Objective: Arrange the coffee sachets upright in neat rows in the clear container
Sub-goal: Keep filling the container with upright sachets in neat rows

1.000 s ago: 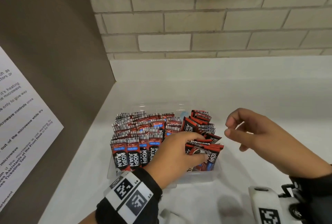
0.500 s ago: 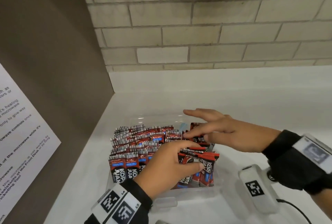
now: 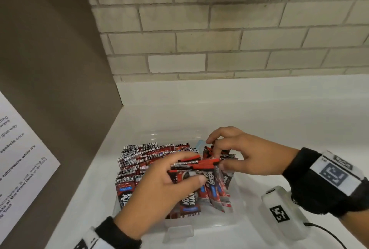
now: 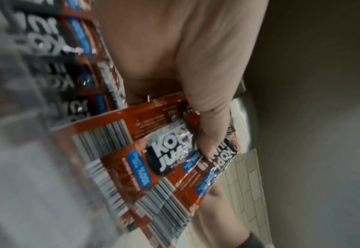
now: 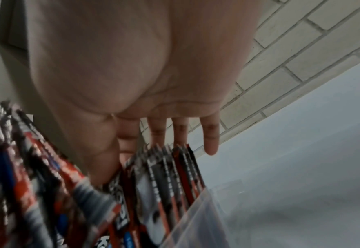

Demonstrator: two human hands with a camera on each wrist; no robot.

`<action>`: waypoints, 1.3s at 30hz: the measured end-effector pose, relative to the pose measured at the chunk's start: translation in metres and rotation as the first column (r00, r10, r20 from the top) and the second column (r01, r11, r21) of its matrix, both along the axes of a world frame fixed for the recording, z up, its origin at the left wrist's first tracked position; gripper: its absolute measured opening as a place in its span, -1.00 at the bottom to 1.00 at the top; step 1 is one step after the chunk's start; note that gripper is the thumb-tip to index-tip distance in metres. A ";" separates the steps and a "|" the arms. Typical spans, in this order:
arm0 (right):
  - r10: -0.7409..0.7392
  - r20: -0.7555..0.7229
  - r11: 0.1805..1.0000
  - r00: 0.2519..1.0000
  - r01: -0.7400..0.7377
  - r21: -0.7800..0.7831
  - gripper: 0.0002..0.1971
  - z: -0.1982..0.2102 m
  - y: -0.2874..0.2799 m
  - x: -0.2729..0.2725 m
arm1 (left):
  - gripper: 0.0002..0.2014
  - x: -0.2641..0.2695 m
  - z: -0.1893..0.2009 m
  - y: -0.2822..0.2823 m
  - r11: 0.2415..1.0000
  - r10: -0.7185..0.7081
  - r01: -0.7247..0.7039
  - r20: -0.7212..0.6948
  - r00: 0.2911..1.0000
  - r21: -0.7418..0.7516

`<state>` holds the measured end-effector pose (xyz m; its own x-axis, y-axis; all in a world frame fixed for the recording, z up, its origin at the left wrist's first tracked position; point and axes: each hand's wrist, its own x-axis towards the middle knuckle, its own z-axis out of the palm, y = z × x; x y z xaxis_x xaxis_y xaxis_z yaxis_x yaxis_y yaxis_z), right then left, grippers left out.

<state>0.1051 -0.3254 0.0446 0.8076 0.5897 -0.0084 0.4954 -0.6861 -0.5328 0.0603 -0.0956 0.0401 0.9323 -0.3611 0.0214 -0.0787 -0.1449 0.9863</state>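
Observation:
A clear container [image 3: 238,200] sits on the white counter and holds many red-and-black coffee sachets [image 3: 137,156], standing in rows on its left side. My left hand [image 3: 191,168] grips a fanned bundle of sachets [image 3: 211,186] at the container's front right, thumb across their faces. The left wrist view shows that bundle [image 4: 158,159] under the thumb. My right hand [image 3: 216,153] curls over the back-right sachets [image 3: 227,155], thumb on the near side, fingers behind. In the right wrist view the fingertips [image 5: 211,147] sit by the sachet tops [image 5: 175,167], next to the container wall [image 5: 196,218].
A brown side panel [image 3: 50,58] with a printed notice [image 3: 18,160] closes off the left. A brick wall [image 3: 219,38] rises behind the counter [image 3: 279,118]. A white wrist device [image 3: 279,214] with a cable hangs beside the container's right side.
My right hand came in from the right, reached over the back-right sachets and has now curled down onto them. My left hand keeps its grip on the bundle, now raised slightly.

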 end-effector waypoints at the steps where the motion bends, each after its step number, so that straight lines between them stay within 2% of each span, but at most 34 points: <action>1: -0.007 0.005 1.000 1.000 0.007 -0.003 -0.94 0.001 0.002 -0.001 | -0.65 0.000 0.000 0.005 0.999 0.026 -0.026 -0.001 1.000 -0.026; 6: -0.039 0.036 0.999 0.999 0.040 -0.026 -0.88 0.005 0.011 -0.002 | -0.72 0.000 0.010 0.030 0.985 0.063 -0.067 -0.031 0.998 -0.157; 9: -0.011 0.046 0.999 0.999 0.013 -0.048 -0.63 0.006 0.015 -0.004 | -0.55 0.001 0.012 0.047 0.962 0.114 -0.121 -0.045 0.992 -0.244; 11: 0.001 0.045 0.994 0.999 0.004 -0.109 -0.54 0.006 0.018 -0.005 | -0.40 0.001 0.015 0.056 0.949 0.145 -0.149 -0.035 0.989 -0.278; 13: 0.001 0.072 0.982 0.997 0.012 -0.190 -0.58 0.006 0.021 -0.006 | -0.31 0.000 0.017 0.060 0.938 0.172 -0.168 -0.014 0.985 -0.304; 19: -0.001 0.130 0.945 0.992 0.044 -0.324 -0.79 0.003 0.026 -0.008 | -0.27 0.001 0.019 0.071 0.924 0.227 -0.216 0.000 0.974 -0.316; 25: 0.031 0.108 0.901 0.994 0.019 -0.433 -0.62 0.005 0.030 -0.008 | -0.24 0.000 0.018 0.075 0.919 0.253 -0.251 -0.033 0.967 -0.305; 39: 0.061 -0.066 0.852 0.996 -0.086 -0.517 -0.75 0.021 0.026 0.000 | -0.21 0.001 0.014 0.076 0.910 0.254 -0.265 -0.078 0.964 -0.318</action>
